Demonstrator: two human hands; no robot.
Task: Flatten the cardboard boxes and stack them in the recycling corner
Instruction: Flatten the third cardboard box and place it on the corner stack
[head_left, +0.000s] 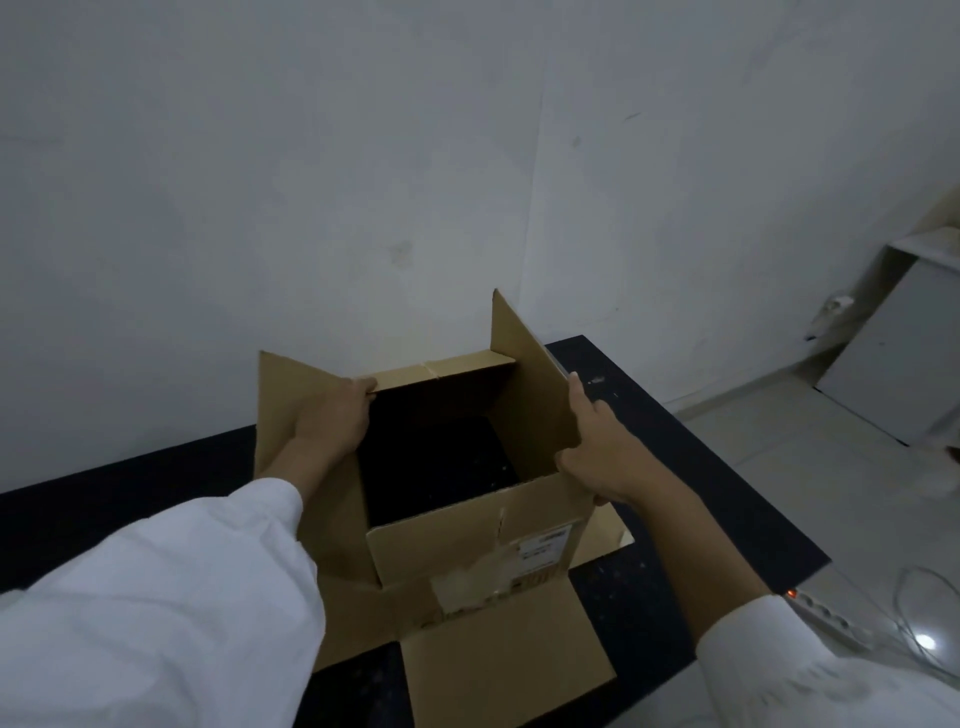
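Observation:
A brown cardboard box (467, 540) stands open on a black table (665, 447), its flaps spread out and its inside dark. A white label sits on its near wall. My left hand (332, 415) grips the box's left wall, fingers curled over the top edge near the far corner. My right hand (597, 447) holds the upright right flap, thumb on the inside and fingers on the outside. Both arms wear white sleeves. The near flap (498, 654) lies flat toward me, over the table's front.
A white wall rises just behind the table. To the right lies pale tiled floor (779, 467) with a white panel (898, 353) leaning against the wall. A white power strip (826, 613) with a lit orange switch and cables lies at the lower right.

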